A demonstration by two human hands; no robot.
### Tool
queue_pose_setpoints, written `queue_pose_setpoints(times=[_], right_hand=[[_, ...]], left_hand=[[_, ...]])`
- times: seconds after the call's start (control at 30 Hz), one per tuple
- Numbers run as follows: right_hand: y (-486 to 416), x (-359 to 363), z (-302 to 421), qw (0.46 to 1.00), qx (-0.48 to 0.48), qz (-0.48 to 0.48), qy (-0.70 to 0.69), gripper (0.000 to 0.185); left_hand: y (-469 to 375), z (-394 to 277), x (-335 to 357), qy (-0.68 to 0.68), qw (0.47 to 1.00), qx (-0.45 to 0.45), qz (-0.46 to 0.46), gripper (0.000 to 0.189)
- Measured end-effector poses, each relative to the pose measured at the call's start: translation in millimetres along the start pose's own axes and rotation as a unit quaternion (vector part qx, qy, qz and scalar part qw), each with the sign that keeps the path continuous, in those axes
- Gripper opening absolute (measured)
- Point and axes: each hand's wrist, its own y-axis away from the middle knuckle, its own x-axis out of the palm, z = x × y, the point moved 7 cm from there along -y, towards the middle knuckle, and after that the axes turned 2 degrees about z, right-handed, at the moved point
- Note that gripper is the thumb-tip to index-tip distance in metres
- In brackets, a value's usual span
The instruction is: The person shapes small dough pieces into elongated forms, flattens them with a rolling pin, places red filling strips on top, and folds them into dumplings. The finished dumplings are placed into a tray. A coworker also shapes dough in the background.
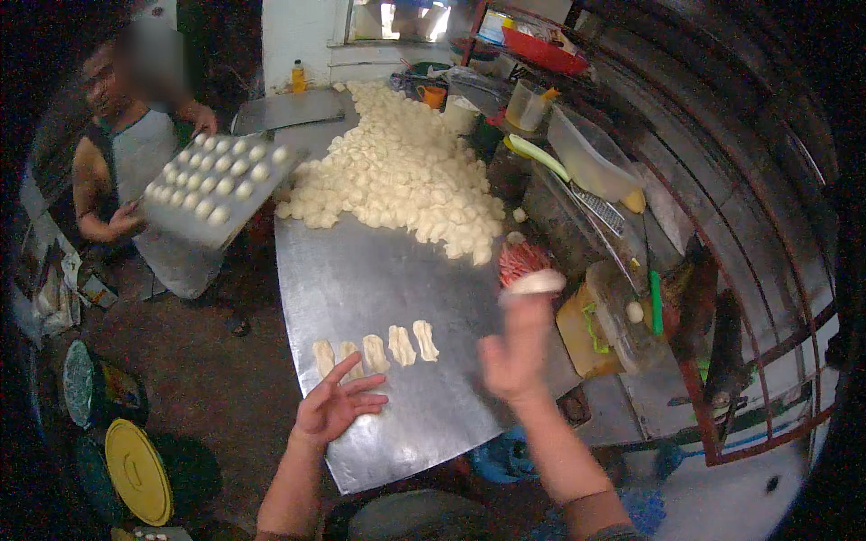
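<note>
Fingers spread and holding nothing, my left hand [338,400] hovers over the near left part of the metal-topped table [406,426]. Just beyond it several flattened dough strips [424,340] lie side by side in a row; my fingers partly cover some of them. My right hand [521,345] is blurred, at the table's right edge. Its fingertips are by a blurred whitish round thing [539,281], and whether they grip it is unclear. That thing lies against a heap of reddish shreds [521,260]. A large pile of dough pieces [406,169] covers the table's far part.
At the left, a person [145,135] holds a tray [237,220] with rows of dough balls. On the right stand a translucent plastic bin [588,149], a metal grater [599,209], a green-handled knife [655,303] and a plastic-covered container [592,331]. A yellow lid [139,472] is lower left.
</note>
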Motion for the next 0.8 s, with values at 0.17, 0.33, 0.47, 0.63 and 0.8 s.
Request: queue_pose_setpoints(times=[0.17,0.33,0.47,0.63,0.8], right_hand=[[120.0,114.4,-34.3,0.925,0.186,0.332,0.024,0.073],[131.0,121.8,-49.1,0.941,0.18,0.278,0.066,0.063],[131.9,101.1,-52.0,0.952,0.122,0.282,0.015,0.056],[161.4,51.5,-100.7,0.952,0.209,0.218,0.05,0.053],[165.2,49.6,-121.1,0.952,0.242,0.181,0.05,0.051]], left_hand=[[-57.7,4.0,3.5,-0.249,0.964,-0.002,-0.091,0.059],[-183.2,19.8,14.2,-0.712,0.692,0.055,-0.108,0.041],[-265.3,50.9,2.6,-0.892,0.448,-0.016,0.058,0.047],[-326.5,6.3,-21.9,-0.677,0.719,-0.155,-0.029,0.061],[-392.3,36.4,52.1,-0.918,0.383,0.08,0.065,0.069]])
